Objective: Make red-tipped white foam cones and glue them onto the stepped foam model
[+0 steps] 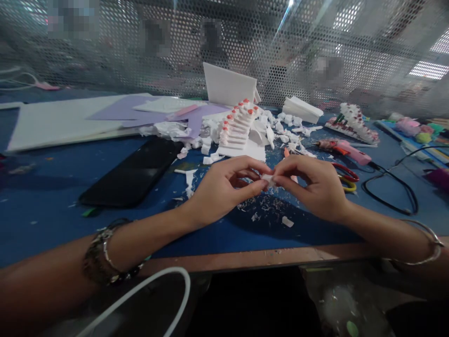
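Observation:
My left hand (224, 187) and my right hand (312, 185) meet above the blue table (45, 206), both pinching a small white foam piece (269, 179) between their fingertips. White shavings (266, 206) lie scattered on the table right under the hands. Behind them stands a white foam staircase model (238, 128) with red caps along its steps.
A black phone (135, 173) lies left of the hands. Scissors with red and yellow handles (347, 178), a pink tool (345, 150) and a black cable (393, 187) lie on the right. Foam sheets (59, 121), purple paper and scraps sit behind; a second model (352, 124) sits far right. A perforated screen backs the table.

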The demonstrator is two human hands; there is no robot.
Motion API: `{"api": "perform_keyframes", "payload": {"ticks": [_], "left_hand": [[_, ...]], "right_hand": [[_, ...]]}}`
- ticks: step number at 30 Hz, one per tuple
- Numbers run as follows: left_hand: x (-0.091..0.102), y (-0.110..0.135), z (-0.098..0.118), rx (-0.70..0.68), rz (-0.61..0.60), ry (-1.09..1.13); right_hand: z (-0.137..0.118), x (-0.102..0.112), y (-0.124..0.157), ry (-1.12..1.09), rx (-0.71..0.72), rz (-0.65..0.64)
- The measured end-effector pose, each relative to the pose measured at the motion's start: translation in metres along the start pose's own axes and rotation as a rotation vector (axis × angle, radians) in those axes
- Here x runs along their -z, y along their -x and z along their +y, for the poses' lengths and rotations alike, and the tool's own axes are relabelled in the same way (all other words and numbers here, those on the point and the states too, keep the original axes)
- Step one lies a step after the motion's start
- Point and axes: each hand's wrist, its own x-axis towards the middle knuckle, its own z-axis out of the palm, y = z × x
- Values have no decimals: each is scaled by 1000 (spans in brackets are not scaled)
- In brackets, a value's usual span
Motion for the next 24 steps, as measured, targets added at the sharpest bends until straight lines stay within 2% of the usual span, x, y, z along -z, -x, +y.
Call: {"api": "perform_keyframes", "payload": {"ticks": [8, 11, 20, 24], "left_hand": [[1, -1, -3, -103, -9, -67], [3, -1, -3, -143, -19, -102], [7, -1, -2, -204, -39, -213], [10, -2, -4, -239, -52, -260]], "right_hand": [[-1, -5, 0, -406, -256, -65], [-1, -5, 0, -493, -326, -96], [-4, -6, 1, -446, -294, -48], [2, -3, -4, -367, -267, -106]]}}
